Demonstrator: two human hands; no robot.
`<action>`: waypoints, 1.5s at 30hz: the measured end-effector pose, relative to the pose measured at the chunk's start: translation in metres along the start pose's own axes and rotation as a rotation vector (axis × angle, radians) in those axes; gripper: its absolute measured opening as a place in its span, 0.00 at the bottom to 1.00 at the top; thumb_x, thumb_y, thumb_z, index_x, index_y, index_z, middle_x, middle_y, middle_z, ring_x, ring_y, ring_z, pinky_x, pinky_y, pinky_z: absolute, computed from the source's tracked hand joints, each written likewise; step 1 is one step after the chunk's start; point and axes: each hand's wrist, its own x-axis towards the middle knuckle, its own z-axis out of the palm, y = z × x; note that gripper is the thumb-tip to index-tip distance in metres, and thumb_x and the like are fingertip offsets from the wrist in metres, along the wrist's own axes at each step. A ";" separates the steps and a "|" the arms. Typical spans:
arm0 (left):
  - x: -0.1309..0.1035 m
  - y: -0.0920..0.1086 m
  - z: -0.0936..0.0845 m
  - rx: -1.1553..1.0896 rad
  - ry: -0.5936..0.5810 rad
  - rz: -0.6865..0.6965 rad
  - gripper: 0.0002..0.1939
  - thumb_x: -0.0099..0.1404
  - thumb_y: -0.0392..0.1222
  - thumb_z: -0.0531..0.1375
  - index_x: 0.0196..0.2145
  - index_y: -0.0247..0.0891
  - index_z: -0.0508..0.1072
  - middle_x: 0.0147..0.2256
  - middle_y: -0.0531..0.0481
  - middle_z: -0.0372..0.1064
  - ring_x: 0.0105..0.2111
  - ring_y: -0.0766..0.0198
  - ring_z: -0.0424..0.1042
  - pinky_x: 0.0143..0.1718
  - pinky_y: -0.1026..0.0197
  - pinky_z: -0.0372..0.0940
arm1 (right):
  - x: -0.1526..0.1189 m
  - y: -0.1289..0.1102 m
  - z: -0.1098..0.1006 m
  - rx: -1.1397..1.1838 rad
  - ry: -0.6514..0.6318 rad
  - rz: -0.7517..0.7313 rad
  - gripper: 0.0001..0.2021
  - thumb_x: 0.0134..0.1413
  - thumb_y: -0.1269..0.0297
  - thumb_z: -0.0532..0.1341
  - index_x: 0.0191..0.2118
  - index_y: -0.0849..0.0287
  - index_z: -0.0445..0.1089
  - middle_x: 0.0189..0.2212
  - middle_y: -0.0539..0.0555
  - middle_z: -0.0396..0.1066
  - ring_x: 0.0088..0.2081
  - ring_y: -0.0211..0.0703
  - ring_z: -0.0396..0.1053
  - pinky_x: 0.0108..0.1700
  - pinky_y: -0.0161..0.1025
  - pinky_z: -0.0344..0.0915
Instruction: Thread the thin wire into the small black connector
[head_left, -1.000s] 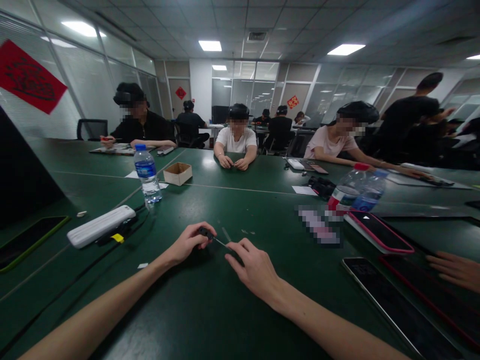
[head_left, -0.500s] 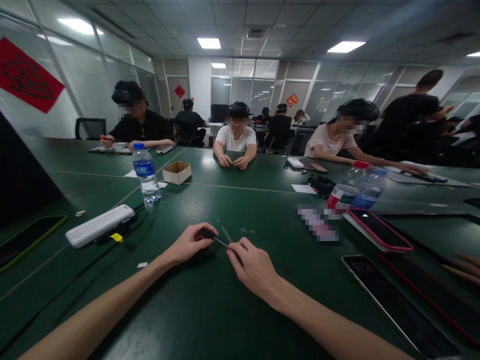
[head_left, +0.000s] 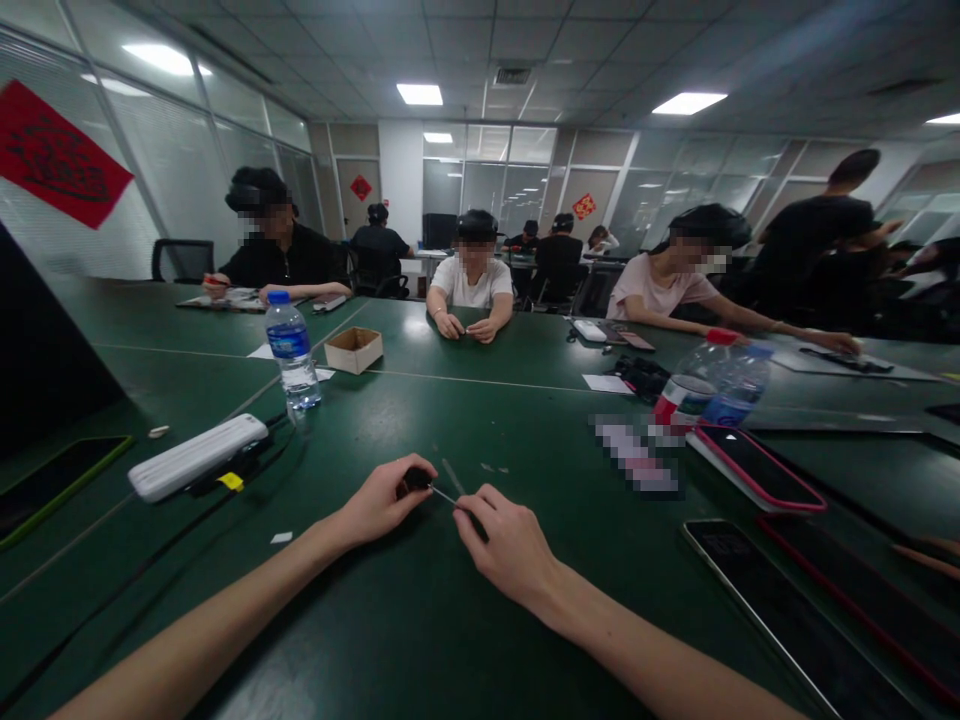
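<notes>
My left hand [head_left: 386,498] is closed round a small black piece [head_left: 418,480], pinched between thumb and fingertips. A thin metal rod [head_left: 444,494], like a slim screwdriver shaft, runs from that piece to my right hand [head_left: 504,535]. The fingers of my right hand are closed on the rod's other end, and they hide whatever is there. Just beyond the fingertips, a narrow clear strip [head_left: 453,474] lies on the green table [head_left: 360,620]. Both hands are close together over the tabletop.
To the left are a white power strip [head_left: 199,455], a water bottle [head_left: 291,350] and an open small box [head_left: 354,350]. Phones [head_left: 761,468] and two more bottles [head_left: 694,380] stand or lie on the right. A person [head_left: 472,275] sits opposite; others sit nearby.
The black piece has turned in my left hand and now looks rounder. Both hands appear slightly lower in view, and the rod still spans between them.
</notes>
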 end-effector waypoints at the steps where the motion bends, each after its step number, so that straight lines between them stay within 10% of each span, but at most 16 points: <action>1: 0.000 0.000 0.000 0.014 0.005 0.008 0.10 0.63 0.41 0.58 0.42 0.37 0.69 0.36 0.49 0.71 0.33 0.63 0.69 0.35 0.61 0.65 | 0.000 0.000 0.000 0.002 0.008 0.001 0.14 0.65 0.61 0.49 0.45 0.59 0.70 0.37 0.54 0.67 0.31 0.35 0.67 0.30 0.33 0.66; 45: 0.001 0.003 -0.001 0.125 0.016 0.048 0.08 0.63 0.44 0.58 0.37 0.38 0.74 0.34 0.50 0.74 0.34 0.61 0.71 0.39 0.61 0.64 | 0.001 0.009 -0.003 0.012 0.037 -0.107 0.15 0.65 0.63 0.48 0.46 0.61 0.69 0.36 0.56 0.71 0.34 0.38 0.69 0.34 0.34 0.67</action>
